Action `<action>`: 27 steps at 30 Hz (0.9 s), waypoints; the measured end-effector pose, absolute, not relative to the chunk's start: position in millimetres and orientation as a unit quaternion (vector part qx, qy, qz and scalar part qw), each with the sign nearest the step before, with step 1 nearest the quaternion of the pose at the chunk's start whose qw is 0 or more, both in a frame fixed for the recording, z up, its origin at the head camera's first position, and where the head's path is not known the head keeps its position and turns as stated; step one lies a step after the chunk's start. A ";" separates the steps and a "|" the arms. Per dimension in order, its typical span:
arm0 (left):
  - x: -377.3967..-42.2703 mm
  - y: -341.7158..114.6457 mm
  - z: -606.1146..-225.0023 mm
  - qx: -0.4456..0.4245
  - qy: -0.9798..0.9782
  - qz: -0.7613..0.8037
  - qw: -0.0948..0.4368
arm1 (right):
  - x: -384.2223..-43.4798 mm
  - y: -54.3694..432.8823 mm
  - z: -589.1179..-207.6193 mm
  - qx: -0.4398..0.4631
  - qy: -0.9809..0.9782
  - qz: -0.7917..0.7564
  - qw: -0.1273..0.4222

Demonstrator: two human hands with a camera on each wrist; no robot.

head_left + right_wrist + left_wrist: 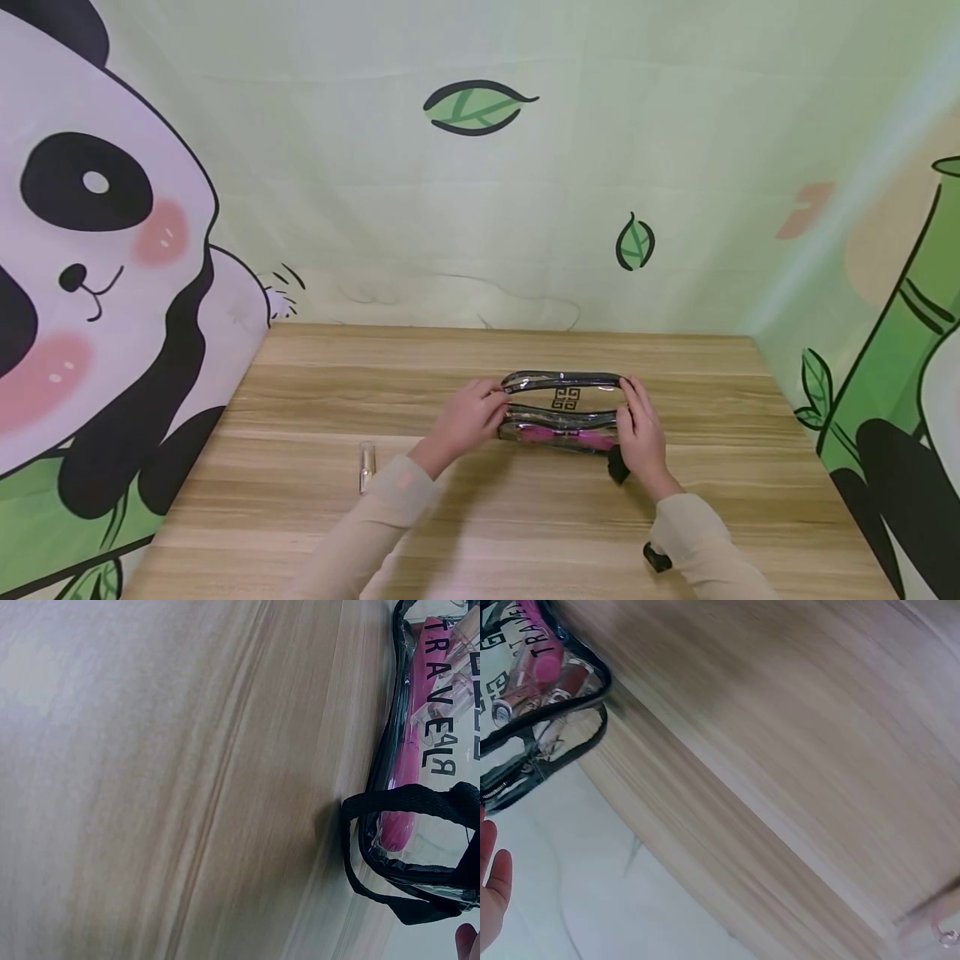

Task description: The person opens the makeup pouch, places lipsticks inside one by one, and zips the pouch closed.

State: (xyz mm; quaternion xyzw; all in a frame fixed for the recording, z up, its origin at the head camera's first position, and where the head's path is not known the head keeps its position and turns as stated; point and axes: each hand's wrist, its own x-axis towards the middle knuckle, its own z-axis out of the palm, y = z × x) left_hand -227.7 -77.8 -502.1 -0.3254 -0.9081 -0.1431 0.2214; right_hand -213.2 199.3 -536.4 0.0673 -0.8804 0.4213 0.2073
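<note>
A clear zip pouch (566,402) with black trim is on the wooden table, held between both hands. My left hand (467,421) grips its left end, and my right hand (643,433) has thumb and fingers on the right end. The upper rim gapes away from the front panel. Through the clear plastic show a long pink item (409,757) and several small tubes (570,679), under black lettering that includes "TRAVEL". A black webbing strap (405,799) loops from the pouch's end near my right hand. Only fingertips of each hand appear in the wrist views.
A small clear tube (367,467) stands on the wooden table (300,500), left of my left forearm. Beside my right sleeve is a small black object (657,557). Behind the table hangs a pale green backdrop (360,192) with leaves and pandas.
</note>
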 end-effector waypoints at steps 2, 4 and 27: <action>-226.8 -82.2 -502.6 -0.330 -0.906 -0.147 0.222 | -213.3 199.5 -536.6 0.066 -0.881 0.421 0.206; -225.7 -87.5 -503.7 -0.331 -0.906 -0.144 0.221 | -213.6 199.6 -536.9 0.066 -0.881 0.421 0.206; -210.2 -157.7 -520.1 -0.270 -0.943 -0.123 0.153 | -213.5 199.4 -538.0 0.068 -0.876 0.432 0.204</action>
